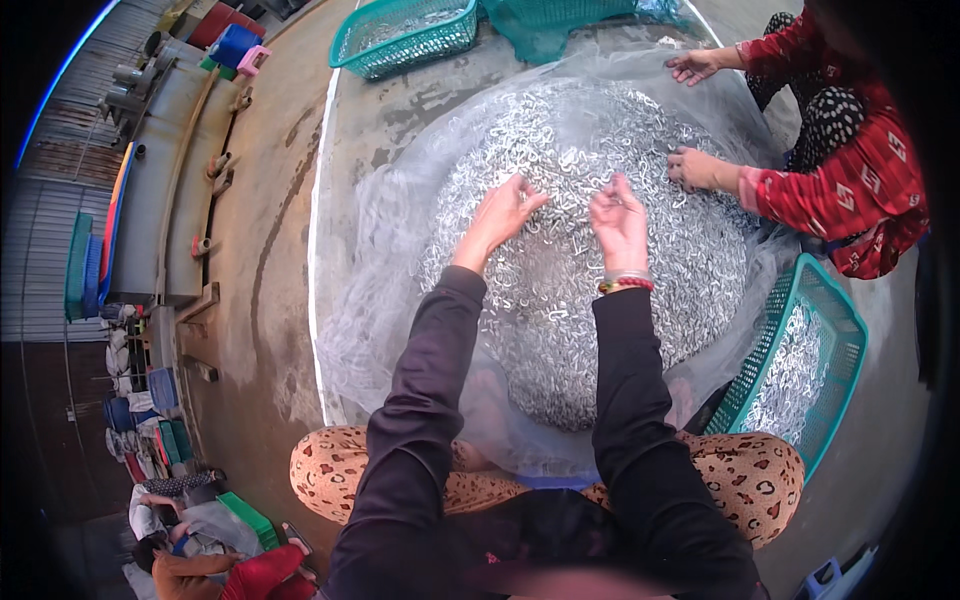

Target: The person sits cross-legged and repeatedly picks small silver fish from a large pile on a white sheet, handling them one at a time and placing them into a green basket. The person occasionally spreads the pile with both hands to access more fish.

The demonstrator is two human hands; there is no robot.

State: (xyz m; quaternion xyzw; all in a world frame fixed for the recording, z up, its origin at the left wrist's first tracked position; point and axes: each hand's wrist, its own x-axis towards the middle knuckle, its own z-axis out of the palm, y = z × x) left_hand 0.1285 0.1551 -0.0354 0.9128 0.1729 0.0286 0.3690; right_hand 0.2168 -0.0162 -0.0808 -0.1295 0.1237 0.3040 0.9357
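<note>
Resting on a large heap of small silvery metal hooks [590, 290] at frame centre, both of the wearer's hands are working side by side. The left hand [503, 213] is lying palm down with fingers loosely spread, fingertips touching the hooks; whether it is pinching any cannot be told. The right hand [619, 220], a beaded bracelet [625, 284] at its wrist, is likewise lying flat and open on the pile. The heap is sitting on a clear plastic sheet [385, 300] over a round concrete worktop [290, 260]. At upper right, a co-worker in a red sleeve [850, 185] is touching the same heap with both hands. A teal basket [800, 365] holding hooks is standing at lower right; another teal basket [405, 35] is at the top.
</note>
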